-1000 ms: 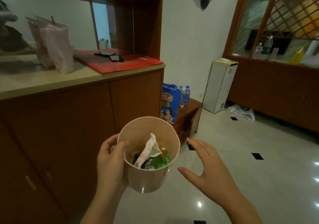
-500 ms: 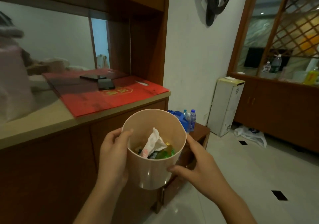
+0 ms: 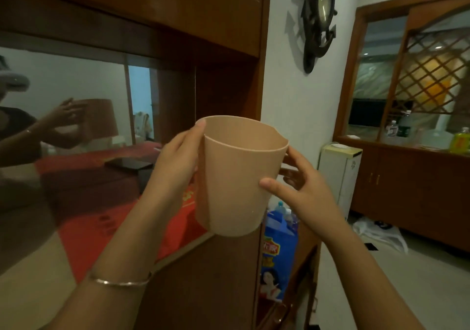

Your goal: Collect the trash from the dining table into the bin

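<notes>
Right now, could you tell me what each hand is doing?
Left hand: closed on the beige bin, thumb at its rim.
Right hand: holding the bin's other side.

- Wooden sideboard's beige countertop: a red mat reaches its front edge.
- A dark flat device lies on the mat, towards the back.
- Tiled floor: a white bag lies against the far cabinet.

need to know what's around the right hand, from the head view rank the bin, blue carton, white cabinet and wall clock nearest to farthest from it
1. bin: held by the right hand, against its left side.
2. blue carton: just below the hand, low beside the wooden counter.
3. white cabinet: behind the hand, to its right, against the wall.
4. wall clock: high on the wall, farthest.
</notes>
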`<action>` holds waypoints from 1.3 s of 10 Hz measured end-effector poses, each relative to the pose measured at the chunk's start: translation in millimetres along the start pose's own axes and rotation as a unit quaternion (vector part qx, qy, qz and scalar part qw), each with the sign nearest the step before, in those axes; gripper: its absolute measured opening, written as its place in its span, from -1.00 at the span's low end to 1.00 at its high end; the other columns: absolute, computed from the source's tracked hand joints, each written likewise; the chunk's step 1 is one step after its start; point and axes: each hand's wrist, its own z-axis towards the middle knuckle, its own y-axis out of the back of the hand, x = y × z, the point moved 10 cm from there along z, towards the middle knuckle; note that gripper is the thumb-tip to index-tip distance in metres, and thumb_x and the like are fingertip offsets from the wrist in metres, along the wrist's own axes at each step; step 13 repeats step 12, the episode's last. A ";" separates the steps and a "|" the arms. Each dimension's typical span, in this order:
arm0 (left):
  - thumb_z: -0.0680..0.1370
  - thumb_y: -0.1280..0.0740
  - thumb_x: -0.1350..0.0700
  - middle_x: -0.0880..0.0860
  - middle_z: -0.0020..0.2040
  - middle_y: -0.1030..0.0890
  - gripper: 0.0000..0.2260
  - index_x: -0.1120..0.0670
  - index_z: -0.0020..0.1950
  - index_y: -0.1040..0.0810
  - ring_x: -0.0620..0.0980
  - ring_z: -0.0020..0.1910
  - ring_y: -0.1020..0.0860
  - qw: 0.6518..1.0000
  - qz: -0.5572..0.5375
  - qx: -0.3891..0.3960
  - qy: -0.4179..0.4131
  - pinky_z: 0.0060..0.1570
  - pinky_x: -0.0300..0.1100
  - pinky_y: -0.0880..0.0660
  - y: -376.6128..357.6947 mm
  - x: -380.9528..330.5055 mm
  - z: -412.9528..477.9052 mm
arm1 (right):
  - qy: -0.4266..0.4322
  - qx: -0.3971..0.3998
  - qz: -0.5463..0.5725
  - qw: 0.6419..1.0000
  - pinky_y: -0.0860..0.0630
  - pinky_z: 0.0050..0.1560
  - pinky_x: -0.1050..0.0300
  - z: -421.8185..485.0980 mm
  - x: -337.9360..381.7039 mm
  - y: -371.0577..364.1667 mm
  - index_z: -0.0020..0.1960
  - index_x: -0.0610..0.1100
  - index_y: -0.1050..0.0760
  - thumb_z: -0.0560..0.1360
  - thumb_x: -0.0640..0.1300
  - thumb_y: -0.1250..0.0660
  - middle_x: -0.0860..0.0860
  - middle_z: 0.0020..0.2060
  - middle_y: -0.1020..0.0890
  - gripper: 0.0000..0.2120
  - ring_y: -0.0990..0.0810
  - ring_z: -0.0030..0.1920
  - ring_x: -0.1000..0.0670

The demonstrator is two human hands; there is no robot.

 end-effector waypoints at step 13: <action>0.55 -0.06 -0.24 0.06 0.32 -0.47 -0.49 0.01 0.38 -0.38 0.10 0.29 -0.43 0.994 0.062 0.028 0.086 0.31 0.05 -0.33 32.7 93.4 130.5 | -0.089 -0.069 -0.139 0.984 -0.35 0.28 0.00 61.2 -71.3 -84.1 0.42 0.04 -0.06 0.35 0.16 -0.38 0.01 0.41 -0.27 -0.23 -0.28 0.36 0.00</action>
